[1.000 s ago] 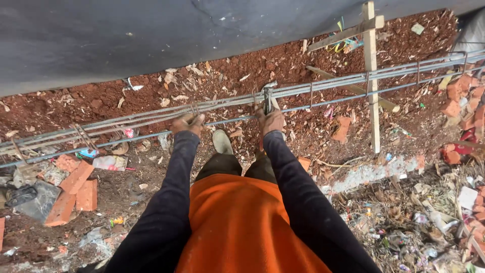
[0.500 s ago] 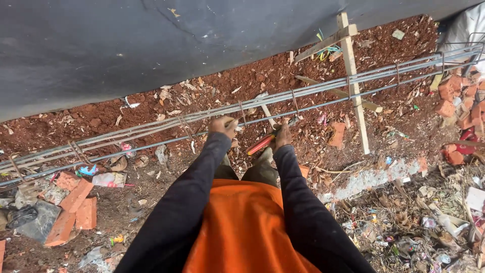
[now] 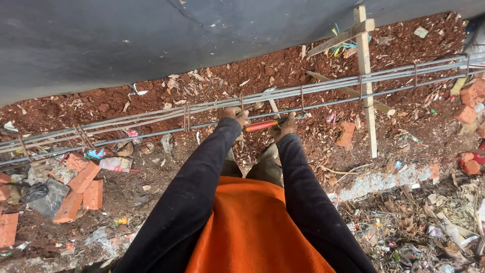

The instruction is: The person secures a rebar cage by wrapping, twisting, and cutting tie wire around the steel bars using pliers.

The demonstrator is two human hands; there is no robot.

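Observation:
A long cage of grey steel rebar [image 3: 323,91] with stirrup ties runs across the red soil from left to right. My left hand [image 3: 234,116] is closed around the nearest bar of it. My right hand [image 3: 286,125] holds a tool with a red and yellow handle [image 3: 263,124], lying nearly level along that same bar, its metal end toward the right. Both arms wear black sleeves over an orange top. The fingers are partly hidden behind the bar and the tool.
A dark grey wall [image 3: 151,40] rises behind the cage. A wooden stake with a crosspiece [image 3: 365,71] stands at right. Broken orange bricks [image 3: 81,189] lie at left and more bricks [image 3: 472,96] at far right. Litter and rubble [image 3: 429,227] cover the lower right ground.
The view has shifted, so the wooden stake sits less far right. My hands have moved along the bar. The red-handled tool has gone from upright to lying level.

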